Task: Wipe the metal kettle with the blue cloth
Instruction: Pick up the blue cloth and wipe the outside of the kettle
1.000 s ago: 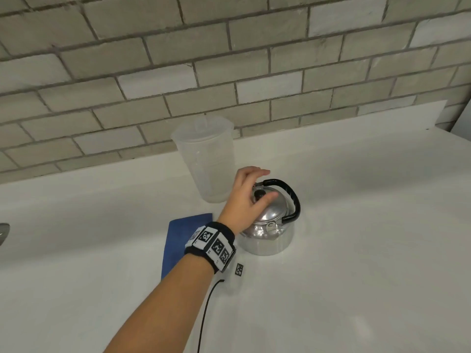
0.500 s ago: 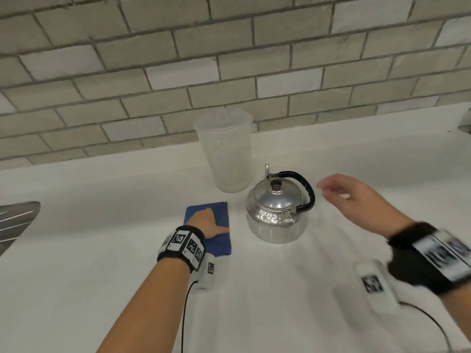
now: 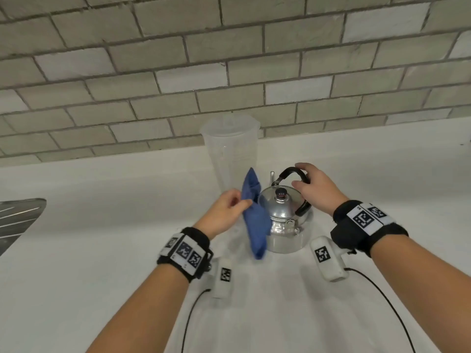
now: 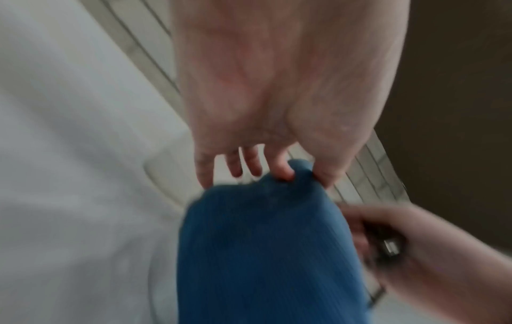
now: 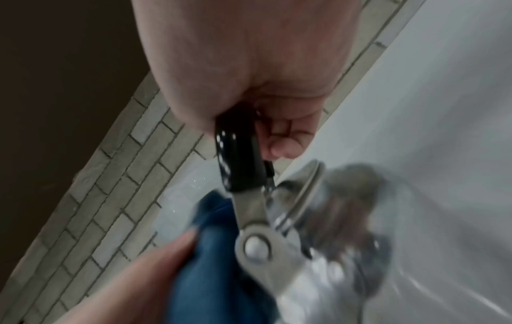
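A small shiny metal kettle (image 3: 283, 220) with a black knob and a black arched handle (image 3: 290, 173) stands on the white counter (image 3: 102, 225). My right hand (image 3: 314, 188) grips that handle (image 5: 238, 157) from the right, fingers curled round it. My left hand (image 3: 225, 212) pinches the blue cloth (image 3: 254, 217) between thumb and forefinger near its top edge. The cloth (image 4: 263, 252) hangs down lifted off the counter, right beside the kettle's left flank. Whether it touches the metal I cannot tell. In the right wrist view the cloth (image 5: 216, 252) sits just left of the kettle's handle bracket (image 5: 257, 239).
A tall translucent plastic cup (image 3: 230, 149) stands directly behind the kettle, against the brick wall (image 3: 229, 72). A metal draining surface (image 3: 17, 220) shows at the far left edge. Cables run from both wrist units across the counter towards me.
My left hand has picked the blue cloth up off the counter and brought it to the kettle's left side. My right hand came in from the right and took hold of the handle.
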